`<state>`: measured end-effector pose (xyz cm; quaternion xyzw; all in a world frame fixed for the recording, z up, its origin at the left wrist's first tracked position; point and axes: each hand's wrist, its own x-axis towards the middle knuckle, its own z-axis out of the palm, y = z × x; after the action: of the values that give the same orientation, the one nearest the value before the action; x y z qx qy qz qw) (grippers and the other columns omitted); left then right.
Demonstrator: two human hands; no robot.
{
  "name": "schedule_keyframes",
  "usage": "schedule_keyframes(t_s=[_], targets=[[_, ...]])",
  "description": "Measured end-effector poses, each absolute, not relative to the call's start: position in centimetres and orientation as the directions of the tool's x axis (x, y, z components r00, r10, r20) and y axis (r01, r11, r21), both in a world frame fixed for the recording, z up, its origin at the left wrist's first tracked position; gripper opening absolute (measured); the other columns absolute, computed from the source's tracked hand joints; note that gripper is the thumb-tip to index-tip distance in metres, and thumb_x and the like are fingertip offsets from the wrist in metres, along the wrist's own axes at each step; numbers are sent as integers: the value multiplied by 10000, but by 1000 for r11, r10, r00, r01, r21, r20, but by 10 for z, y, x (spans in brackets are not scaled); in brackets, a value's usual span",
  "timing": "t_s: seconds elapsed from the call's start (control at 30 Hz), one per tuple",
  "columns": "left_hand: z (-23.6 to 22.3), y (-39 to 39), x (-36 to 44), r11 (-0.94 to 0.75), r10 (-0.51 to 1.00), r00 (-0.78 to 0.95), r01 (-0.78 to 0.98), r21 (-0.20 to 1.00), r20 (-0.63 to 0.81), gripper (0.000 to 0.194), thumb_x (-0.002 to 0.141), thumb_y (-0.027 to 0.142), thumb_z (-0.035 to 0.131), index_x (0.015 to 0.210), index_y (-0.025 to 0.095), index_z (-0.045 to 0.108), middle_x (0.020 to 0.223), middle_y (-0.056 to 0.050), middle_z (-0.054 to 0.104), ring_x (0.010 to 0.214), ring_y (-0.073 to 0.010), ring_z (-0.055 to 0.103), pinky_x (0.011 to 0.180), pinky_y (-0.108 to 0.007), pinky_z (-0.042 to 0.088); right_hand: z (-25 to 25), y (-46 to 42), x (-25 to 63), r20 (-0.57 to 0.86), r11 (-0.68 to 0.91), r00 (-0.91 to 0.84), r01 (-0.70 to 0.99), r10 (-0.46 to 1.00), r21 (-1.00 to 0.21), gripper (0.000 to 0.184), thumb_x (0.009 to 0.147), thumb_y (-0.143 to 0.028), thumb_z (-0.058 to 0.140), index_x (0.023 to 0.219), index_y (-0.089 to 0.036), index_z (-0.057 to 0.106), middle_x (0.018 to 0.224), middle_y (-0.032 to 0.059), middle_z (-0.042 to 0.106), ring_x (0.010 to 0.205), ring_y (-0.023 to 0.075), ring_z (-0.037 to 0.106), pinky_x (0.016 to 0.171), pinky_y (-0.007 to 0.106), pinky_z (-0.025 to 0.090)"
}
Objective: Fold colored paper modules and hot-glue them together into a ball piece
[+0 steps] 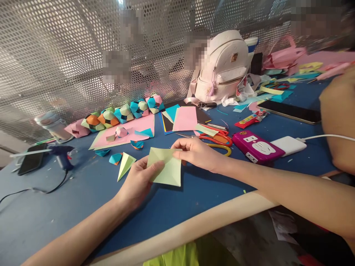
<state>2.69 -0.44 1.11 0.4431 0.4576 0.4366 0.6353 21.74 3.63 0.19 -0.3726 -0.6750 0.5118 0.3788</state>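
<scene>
A square of pale green paper [168,171] with crease lines is held just above the blue table [210,195]. My left hand [142,175] pinches its left side, thumb lying on top. At the upper right corner, my right hand [194,152] grips the sheet between thumb and fingers. Beside my left hand lies a folded green paper triangle [126,165]. Small blue and orange folded pieces [115,158] rest just beyond it. Behind my right hand are red-handled scissors [217,138] and yellow-handled scissors [225,148].
Folded paper balls [123,113] line the mesh partition [69,44]. A glue gun [62,153] stands left. Stacked coloured sheets [185,119], a white backpack [226,66], a purple power strip [256,147] and a phone [290,111] lie behind and right. Another person's arm [340,118] is at right.
</scene>
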Motion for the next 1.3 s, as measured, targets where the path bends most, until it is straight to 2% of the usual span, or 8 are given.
schedule_keyframes(t_s=[0.13, 0.27, 0.5, 0.97, 1.17, 1.3], targets=[[7, -6, 32, 175, 983, 103, -228, 958, -155, 274, 695, 287, 782, 927, 150, 732, 834, -52, 731, 710, -164, 643, 623, -244, 505, -3, 36, 214, 115, 161, -415, 78, 903, -984, 194, 780, -350, 636, 799, -176, 553, 621, -38, 560, 560, 110, 525, 541, 245, 395], [8, -3, 29, 142, 990, 16, -271, 952, -143, 216, 672, 212, 767, 871, 144, 721, 858, -39, 719, 730, -148, 632, 615, -217, 515, -2, 34, 210, 83, 130, -405, 88, 910, -988, 118, 810, -267, 593, 759, -169, 551, 552, -47, 558, 513, 96, 528, 531, 230, 396], [6, -1, 29, 159, 987, 20, -273, 949, -160, 221, 641, 190, 740, 856, 166, 698, 874, -17, 700, 677, -127, 584, 524, -208, 504, -1, 31, 208, 27, 55, -411, 55, 911, -997, 88, 806, -204, 582, 735, -164, 549, 523, -59, 548, 482, 81, 521, 518, 213, 407], [5, -5, 34, 171, 984, 78, -236, 957, -157, 232, 687, 220, 725, 906, 164, 675, 756, -1, 671, 612, -107, 573, 586, -210, 471, -2, 32, 208, 139, 166, -385, 37, 912, -985, 117, 803, -270, 575, 748, -168, 555, 614, -49, 529, 539, 94, 528, 550, 236, 407], [5, -7, 37, 155, 987, 66, -205, 966, -144, 146, 682, 226, 720, 802, 172, 658, 681, 18, 618, 589, -98, 528, 540, -194, 425, -4, 31, 210, 222, 277, -388, 90, 895, -957, 130, 834, -280, 559, 785, -165, 592, 622, -38, 526, 567, 103, 495, 557, 246, 389], [3, -8, 35, 153, 988, 56, -167, 974, -146, 188, 738, 299, 682, 892, 190, 673, 757, -2, 639, 646, -124, 539, 548, -209, 428, 0, 28, 209, 247, 307, -375, 110, 894, -945, 146, 841, -284, 562, 760, -165, 588, 623, -40, 510, 568, 95, 457, 530, 234, 353]])
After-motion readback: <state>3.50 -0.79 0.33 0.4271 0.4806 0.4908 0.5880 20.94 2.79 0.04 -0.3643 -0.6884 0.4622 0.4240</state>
